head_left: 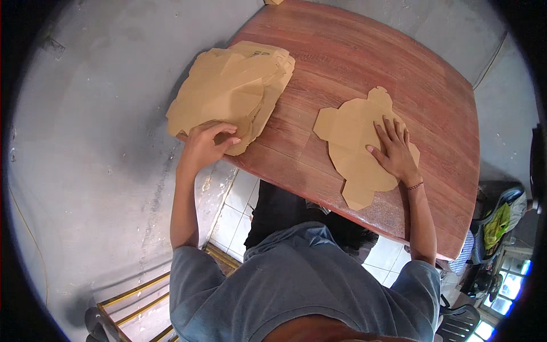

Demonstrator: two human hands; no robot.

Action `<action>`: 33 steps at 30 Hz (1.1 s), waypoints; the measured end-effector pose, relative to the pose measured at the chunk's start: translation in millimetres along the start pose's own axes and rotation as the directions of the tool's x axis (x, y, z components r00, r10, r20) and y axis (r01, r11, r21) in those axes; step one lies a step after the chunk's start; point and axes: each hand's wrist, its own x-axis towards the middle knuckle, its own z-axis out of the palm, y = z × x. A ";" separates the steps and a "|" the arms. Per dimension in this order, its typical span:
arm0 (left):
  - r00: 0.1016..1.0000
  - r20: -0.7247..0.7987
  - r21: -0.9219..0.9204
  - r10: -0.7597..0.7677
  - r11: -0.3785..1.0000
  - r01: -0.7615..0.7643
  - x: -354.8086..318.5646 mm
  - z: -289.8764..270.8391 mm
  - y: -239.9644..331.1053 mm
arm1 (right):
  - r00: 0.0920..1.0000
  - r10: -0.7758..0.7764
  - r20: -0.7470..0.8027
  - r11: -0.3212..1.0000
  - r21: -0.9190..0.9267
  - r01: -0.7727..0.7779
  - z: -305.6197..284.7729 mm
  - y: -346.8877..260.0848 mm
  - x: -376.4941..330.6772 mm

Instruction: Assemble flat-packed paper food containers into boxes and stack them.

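A flat, die-cut brown cardboard blank [353, 134] with several tabs lies on the right part of the table. My right hand [394, 151] rests on its right side, fingers stretched out and spread, palm down. To the left sits an uneven stack of similar cardboard blanks [219, 85], its near edge reaching the table's edge. My left hand [209, 143] is at the near end of that stack. Its fingers are curved, thumb and index finger slightly apart, with no sheet visible between them. The undersides of both hands are hidden.
The reddish-brown wooden table [319, 62] has a curved near edge in front of me. A grey wall [102, 114] borders it on the left. A metal-framed rack [137, 290] stands at lower left; a dark plastic chair [458, 322] and bags [498, 211] are at right.
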 end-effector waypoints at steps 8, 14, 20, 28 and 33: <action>0.965 -0.210 0.358 0.154 0.931 -0.071 -4.1 1.6 0.1 | 1.000 0.005 0.009 1.000 -0.003 -0.005 -1.1 -0.3 0.2; 0.895 -0.386 0.464 0.225 0.885 -0.022 4.5 -25.3 -25.6 | 1.000 0.003 0.021 1.000 -0.005 -0.003 -5.1 -4.0 1.0; 0.404 -0.897 0.281 0.180 0.937 0.207 44.5 -122.8 48.0 | 0.999 0.007 0.035 1.000 -0.004 -0.007 -5.7 -5.2 0.0; 0.682 -0.064 0.245 0.728 0.674 -0.696 35.1 88.5 158.4 | 0.983 0.185 0.006 0.507 0.856 -0.101 0.1 58.1 -3.4; 0.782 0.041 -0.078 0.622 0.782 -0.618 -11.0 214.1 162.4 | 0.920 0.300 0.253 -0.555 0.831 -0.047 -23.5 67.1 10.6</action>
